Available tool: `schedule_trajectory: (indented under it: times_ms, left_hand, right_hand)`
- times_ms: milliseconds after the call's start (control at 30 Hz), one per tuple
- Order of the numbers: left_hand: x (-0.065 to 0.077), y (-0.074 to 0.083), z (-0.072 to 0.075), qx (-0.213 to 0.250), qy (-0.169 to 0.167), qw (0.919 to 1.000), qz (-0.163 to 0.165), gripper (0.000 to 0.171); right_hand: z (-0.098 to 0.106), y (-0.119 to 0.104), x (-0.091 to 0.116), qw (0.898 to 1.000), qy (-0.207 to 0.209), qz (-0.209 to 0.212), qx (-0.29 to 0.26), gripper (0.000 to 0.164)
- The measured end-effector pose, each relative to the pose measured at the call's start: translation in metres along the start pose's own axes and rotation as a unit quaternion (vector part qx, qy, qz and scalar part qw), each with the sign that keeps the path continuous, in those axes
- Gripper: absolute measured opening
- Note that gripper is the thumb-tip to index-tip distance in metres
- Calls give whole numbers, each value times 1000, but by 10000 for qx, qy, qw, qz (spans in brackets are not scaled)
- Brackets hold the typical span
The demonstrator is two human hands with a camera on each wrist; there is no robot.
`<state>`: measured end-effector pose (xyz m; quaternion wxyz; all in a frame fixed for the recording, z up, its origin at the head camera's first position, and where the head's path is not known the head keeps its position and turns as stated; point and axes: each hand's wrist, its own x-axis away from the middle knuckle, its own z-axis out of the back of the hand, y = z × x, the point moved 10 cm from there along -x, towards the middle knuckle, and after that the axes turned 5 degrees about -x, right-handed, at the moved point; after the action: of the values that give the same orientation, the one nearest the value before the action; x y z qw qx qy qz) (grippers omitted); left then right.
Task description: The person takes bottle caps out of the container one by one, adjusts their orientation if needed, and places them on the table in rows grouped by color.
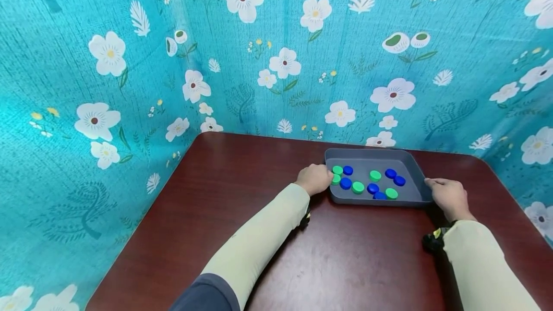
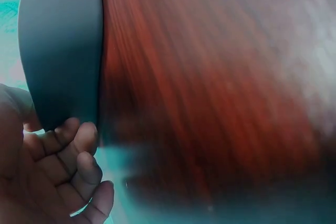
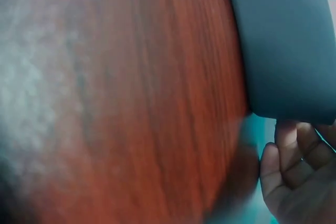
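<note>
A grey rectangular tray stands at the far side of the dark red table. Inside it lie several round blue caps and several green caps, most of them towards the left half. My left hand grips the tray's left end, its fingers curled at the wall in the left wrist view. At the opposite end my right hand pinches the right wall, thumb on the rim. The right wrist view shows the right fingers against the tray's end, partly cut off by the frame.
The brown-red wooden table extends left of the tray and towards me. A turquoise floral curtain hangs right behind the table's back edge and along its sides. Dark wrist devices sit under both forearms.
</note>
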<state>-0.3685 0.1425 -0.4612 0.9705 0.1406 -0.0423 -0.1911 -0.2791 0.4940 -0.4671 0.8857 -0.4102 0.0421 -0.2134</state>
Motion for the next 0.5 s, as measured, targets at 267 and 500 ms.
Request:
schedule_trajectory:
  times_ms: [267,500]
  left_hand:
    - [4,-5,7,201,146,9997,-86,39]
    - [14,-19,11,179,103,9997,-102,37]
  right_hand:
    - [1,-13,4,9978,258,300,524,54]
    - [-14,-23,18,9959,-161,529,711,54]
